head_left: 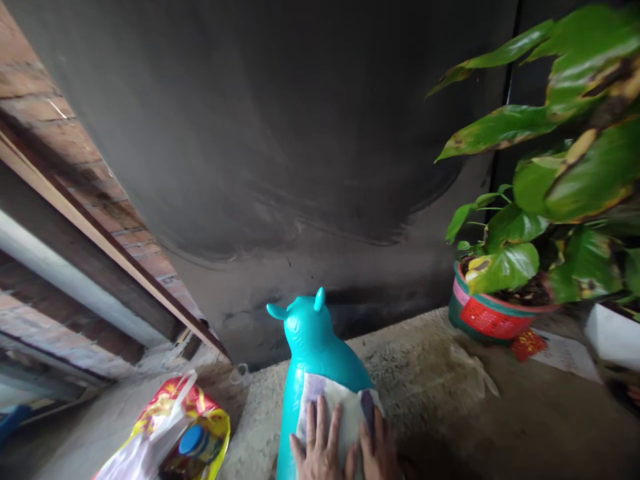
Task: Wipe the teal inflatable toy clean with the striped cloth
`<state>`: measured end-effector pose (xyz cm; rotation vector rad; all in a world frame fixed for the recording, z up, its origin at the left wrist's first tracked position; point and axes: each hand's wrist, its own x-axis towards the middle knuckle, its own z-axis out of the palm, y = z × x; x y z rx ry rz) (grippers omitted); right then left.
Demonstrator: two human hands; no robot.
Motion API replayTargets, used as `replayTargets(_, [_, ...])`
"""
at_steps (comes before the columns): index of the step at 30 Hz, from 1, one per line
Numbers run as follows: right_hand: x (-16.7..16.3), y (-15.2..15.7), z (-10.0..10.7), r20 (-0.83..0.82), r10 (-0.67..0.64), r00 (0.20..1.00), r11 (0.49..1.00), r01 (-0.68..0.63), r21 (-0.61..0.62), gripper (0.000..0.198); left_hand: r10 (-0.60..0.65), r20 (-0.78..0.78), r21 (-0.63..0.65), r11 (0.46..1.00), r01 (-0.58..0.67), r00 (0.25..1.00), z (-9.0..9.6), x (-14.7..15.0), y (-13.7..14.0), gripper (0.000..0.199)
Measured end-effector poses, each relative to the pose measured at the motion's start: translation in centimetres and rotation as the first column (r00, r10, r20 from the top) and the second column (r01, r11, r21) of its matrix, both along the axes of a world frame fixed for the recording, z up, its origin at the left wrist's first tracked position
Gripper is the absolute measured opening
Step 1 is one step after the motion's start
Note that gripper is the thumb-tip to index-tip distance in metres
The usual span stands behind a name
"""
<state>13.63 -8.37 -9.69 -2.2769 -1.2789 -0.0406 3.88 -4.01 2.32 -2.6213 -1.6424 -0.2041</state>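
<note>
A turquoise inflatable animal toy (310, 333) with two small ears stands at the bottom middle, its head towards the dark wall. Over its back lies a white and purple cloth (345, 407). My left hand (320, 443) rests flat on the cloth, fingers spread. Beside it, my right hand (377, 447) also presses on the cloth with its fingers stretched out and slightly blurred. The toy's lower body runs out of the picture.
A dark panel wall (300, 147) rises in front. To the right stands a leafy plant in a round pot (493, 317), near a white container (613, 337). At lower left, a red and yellow bag (175, 407) holds a blue-capped jar (193, 440). Brickwork (75, 143) lines the left.
</note>
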Motion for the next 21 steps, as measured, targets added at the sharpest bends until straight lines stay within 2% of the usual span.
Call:
replayTargets(2, [2.1,2.5,1.3,-0.048,0.075,0.996,0.992,-0.079,-0.101,0.038,0.043,0.012,0.016,0.999,-0.043,0.999,0.0,1.1,1.3,0.055])
replayTargets(4, [3.6,5.6,3.0,-0.101,0.128,0.987,0.979,-0.142,-0.150,0.040,0.098,0.030,0.043,0.994,-0.099,0.995,0.0,2.1,2.8,0.052])
replayTargets(8, [5.0,12.2,6.1,-0.157,0.193,0.968,0.967,-0.215,-0.135,0.046,0.203,0.068,0.117,0.971,-0.210,0.977,-0.2,3.2,5.4,0.049])
replayTargets(11, [5.0,15.1,7.4,-0.182,0.208,0.961,0.966,-0.231,-0.120,0.055,0.231,0.085,0.151,0.959,-0.242,0.969,-0.5,3.3,6.3,0.049])
replayTargets(13, [4.9,15.1,7.8,-0.182,0.208,0.961,0.965,-0.233,-0.123,0.055,0.225,0.089,0.148,0.960,-0.236,0.970,-0.5,3.4,6.3,0.049])
replayTargets(15, [4.8,13.7,7.9,-0.170,0.196,0.966,0.965,-0.221,-0.143,0.051,0.227,0.099,0.131,0.962,-0.239,0.969,-0.3,3.3,6.0,0.049])
replayTargets(19, [3.8,8.4,7.1,-0.124,0.156,0.980,0.962,-0.179,-0.205,0.043,0.192,0.109,0.069,0.977,-0.200,0.975,0.3,2.1,4.3,0.050])
replayTargets(21, [2.6,5.2,6.3,-0.051,0.124,0.991,0.976,-0.131,-0.173,0.041,0.151,0.090,0.025,0.988,-0.153,0.985,0.4,0.8,2.8,0.054])
